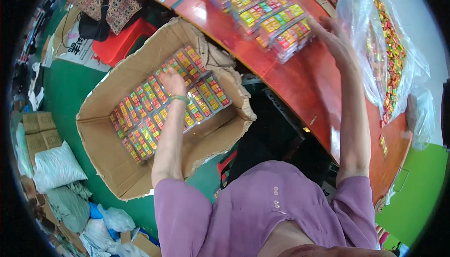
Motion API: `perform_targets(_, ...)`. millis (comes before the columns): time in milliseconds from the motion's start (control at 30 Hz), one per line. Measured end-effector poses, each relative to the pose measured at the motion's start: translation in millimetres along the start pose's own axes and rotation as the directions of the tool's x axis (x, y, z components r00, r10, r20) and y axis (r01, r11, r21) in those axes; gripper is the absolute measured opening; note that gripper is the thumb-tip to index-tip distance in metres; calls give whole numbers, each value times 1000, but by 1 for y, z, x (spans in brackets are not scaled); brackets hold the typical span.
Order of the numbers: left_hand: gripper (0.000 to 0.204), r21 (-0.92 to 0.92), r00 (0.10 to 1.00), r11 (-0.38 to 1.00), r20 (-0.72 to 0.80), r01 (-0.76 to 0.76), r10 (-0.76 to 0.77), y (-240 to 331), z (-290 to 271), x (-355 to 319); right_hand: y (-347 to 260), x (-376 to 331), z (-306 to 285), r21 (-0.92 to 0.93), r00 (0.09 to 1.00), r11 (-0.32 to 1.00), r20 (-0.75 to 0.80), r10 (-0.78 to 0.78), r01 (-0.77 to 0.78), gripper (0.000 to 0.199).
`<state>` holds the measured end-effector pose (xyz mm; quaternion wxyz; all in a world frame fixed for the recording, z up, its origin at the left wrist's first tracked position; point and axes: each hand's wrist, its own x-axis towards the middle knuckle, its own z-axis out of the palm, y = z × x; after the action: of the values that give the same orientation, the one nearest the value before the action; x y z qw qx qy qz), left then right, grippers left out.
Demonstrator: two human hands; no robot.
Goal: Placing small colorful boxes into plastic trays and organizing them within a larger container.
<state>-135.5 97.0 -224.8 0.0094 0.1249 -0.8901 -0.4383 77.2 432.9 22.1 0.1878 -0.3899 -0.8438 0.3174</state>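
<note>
My left hand (172,81) reaches into a large open cardboard box (101,116), its fingertips down on clear plastic packs (140,97) of small red, yellow and green pieces. These packs lie side by side in two long rows. The fingers are too blurred to show if they grip one. Over the red table, my right hand (330,35) has its fingers stretched out, apart from one another, at the near right end of a group of similar packs (267,15). Those packs stand in several short rows, smeared a little by motion.
A clear plastic bag (370,60) of loose colourful pieces (393,55) lies on the red table (304,88) at the right. Behind the box stands a red stool (123,41) with a patterned bag nearby. Stuffed sacks (57,167) and cartons (41,132) line the green floor's left side.
</note>
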Motion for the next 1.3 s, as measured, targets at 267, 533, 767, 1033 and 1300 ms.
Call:
perform_targets(267,49,-629,928,762,358,157,104,93,-76,-98,-4,7,-3,6,909,992,403,110,-123,66)
perform_targets(533,66,-672,702,705,615,229,358,159,-109,-210,-17,-35,-22,-64,945,984,275,177,-165,67)
perform_targets(767,71,-269,464,528,268,-805,844,168,-105,-219,3,-61,-18,126,942,979,317,111,-158,61)
perform_targets(1033,63,-292,636,679,238,-674,734,186,-73,-222,-3,-79,-14,246,939,958,338,60,-150,50)
perform_targets(1300,46,-453,681,673,178,-584,711,171,-69,-232,-8,-100,-9,317,932,930,357,65,-186,42)
